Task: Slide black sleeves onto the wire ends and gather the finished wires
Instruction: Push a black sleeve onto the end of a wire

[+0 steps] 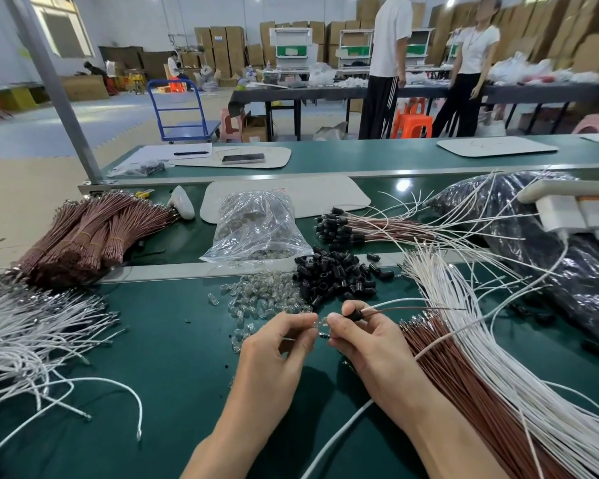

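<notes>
Head view: curled right hand (367,344) pinches black sleeve (354,314); curled left hand (277,347) pinches clear bulb (318,323).

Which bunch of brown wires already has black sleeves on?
The bunch beyond the loose sleeve pile; the banded bundles left and the fan right have none.

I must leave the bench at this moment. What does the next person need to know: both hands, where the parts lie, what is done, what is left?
Left hand: pinches a small clear piece at its fingertips.
Right hand: grips a black sleeve; two wires run out of it to the right.
Loose sleeves: a heap just beyond the hands.
Done: sleeved wires lie in a group farther back.
Left: many brown wires and white wires without sleeves, on the right.
</notes>
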Motion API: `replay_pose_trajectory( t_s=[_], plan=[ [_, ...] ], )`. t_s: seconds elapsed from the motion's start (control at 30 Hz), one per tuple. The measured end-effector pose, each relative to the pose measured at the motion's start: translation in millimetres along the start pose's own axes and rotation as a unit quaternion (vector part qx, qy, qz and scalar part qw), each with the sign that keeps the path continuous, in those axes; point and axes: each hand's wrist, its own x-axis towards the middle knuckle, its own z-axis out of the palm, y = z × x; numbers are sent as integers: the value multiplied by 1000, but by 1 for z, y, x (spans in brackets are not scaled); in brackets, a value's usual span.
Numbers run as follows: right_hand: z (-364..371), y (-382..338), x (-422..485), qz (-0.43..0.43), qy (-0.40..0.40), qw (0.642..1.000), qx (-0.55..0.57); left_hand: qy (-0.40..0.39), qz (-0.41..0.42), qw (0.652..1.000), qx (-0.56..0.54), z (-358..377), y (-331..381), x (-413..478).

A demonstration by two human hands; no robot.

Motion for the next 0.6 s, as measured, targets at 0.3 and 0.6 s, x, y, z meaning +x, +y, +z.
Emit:
replay_pose_trajectory(
  t_s=[0.3, 0.6],
  plan=[
    [3, -1, 1, 10, -2, 1000, -10, 1, -2, 1000, -2, 0, 1, 2],
    [0, -2, 1, 34, -21, 999, 5, -6, 88, 993, 79, -1, 0, 4]
  ],
)
